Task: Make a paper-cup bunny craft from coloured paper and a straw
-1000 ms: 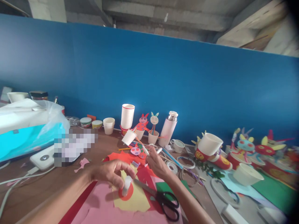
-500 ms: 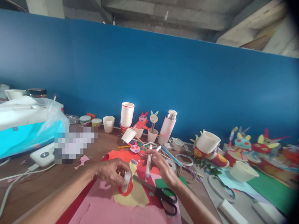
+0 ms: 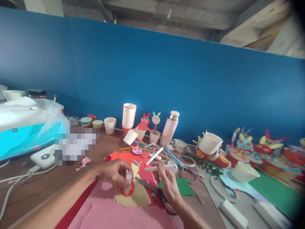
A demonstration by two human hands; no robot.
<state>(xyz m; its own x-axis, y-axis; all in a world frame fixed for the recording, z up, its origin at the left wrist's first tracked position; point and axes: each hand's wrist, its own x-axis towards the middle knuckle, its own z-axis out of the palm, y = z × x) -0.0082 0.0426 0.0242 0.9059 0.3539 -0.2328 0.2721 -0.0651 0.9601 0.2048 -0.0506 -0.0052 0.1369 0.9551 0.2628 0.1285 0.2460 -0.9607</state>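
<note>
My left hand point(image 3: 114, 173) is closed on a small translucent cylinder point(image 3: 129, 181), held against a red paper circle point(image 3: 132, 190) on yellow paper point(image 3: 140, 197). My right hand point(image 3: 169, 186) grips a white marker point(image 3: 152, 168) between thumb and fingers, its narrow end towards the left. Beneath that hand lie black-handled scissors point(image 3: 149, 187), their handles partly covered. Pink paper point(image 3: 124, 218) spreads under the yellow sheet. Just beyond the right hand rests another white marker point(image 3: 154, 156).
Behind the papers stand a paper cup stack point(image 3: 129, 116), a pink thermos point(image 3: 169, 128) and paper-cup animal figures point(image 3: 156, 120). To the left are a white power bank point(image 3: 43, 157) with a cable and a plastic bag point(image 3: 35, 127). More cup figures point(image 3: 244, 144) line the right.
My right hand has moved down towards me, over the scissors. The marker in it has turned from nearly upright to nearly level. My left hand stays on the cylinder.
</note>
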